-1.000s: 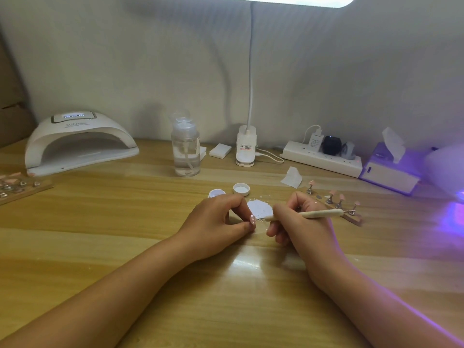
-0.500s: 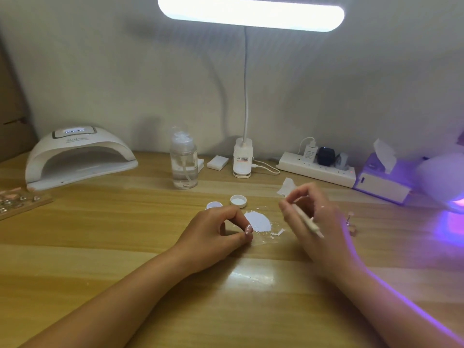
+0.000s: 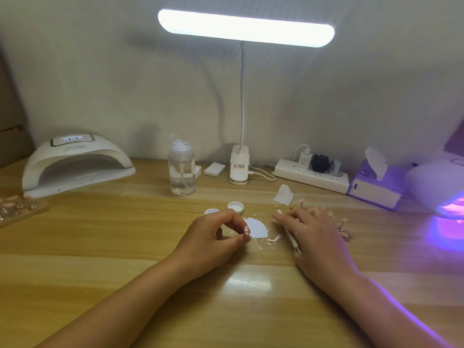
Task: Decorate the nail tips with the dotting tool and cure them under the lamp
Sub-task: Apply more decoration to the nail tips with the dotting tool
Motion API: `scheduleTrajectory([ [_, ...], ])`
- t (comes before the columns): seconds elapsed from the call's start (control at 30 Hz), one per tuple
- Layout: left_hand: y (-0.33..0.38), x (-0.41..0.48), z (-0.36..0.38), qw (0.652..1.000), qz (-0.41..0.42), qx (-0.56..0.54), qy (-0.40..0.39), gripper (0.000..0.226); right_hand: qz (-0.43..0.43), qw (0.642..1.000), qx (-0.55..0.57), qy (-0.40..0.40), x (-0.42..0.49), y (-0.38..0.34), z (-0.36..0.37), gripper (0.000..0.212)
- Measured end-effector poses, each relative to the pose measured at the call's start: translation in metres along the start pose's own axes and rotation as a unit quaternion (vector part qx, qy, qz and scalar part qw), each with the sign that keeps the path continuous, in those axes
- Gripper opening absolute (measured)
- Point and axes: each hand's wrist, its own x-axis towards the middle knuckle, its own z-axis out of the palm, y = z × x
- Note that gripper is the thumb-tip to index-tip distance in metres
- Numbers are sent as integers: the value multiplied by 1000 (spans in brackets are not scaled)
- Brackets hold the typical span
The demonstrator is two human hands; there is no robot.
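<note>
"What's the left hand (image 3: 213,237) got?"

"A pink nail tip (image 3: 247,230), pinched between thumb and forefinger, just beside the white patch (image 3: 256,228) on the table (image 3: 125,247)."

"And the right hand (image 3: 313,237)?"

"Fingers stretched out flat. The dotting tool (image 3: 291,238) lies along its thumb side, but I can't tell if it's gripped. The tool's long axis runs away from the person, slanting left, with the metal point toward the wrist."

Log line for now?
left hand: pinching nail tip | right hand: touching dotting tool, grip unclear | purple lamp: lit
</note>
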Motion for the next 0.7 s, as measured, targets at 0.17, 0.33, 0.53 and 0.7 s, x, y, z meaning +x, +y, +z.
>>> scheduleTrajectory([
  [0.17,-1,1,0,1000,-6,-13,1,12,-6,998,-38,-44,-2,-1,-11,65],
  [0.33,0,2,0,1000,-3,-13,-5,12,-44,997,-57,22,-3,-8,-17,37],
  [0.53,-1,2,0,1000,-11,-17,-8,15,63,996,-38,57,14,-2,-16,36],
  [0.7,0,1,0,999,-18,-33,-6,19,115,986,-118,-20,74,18,-22,32],
])
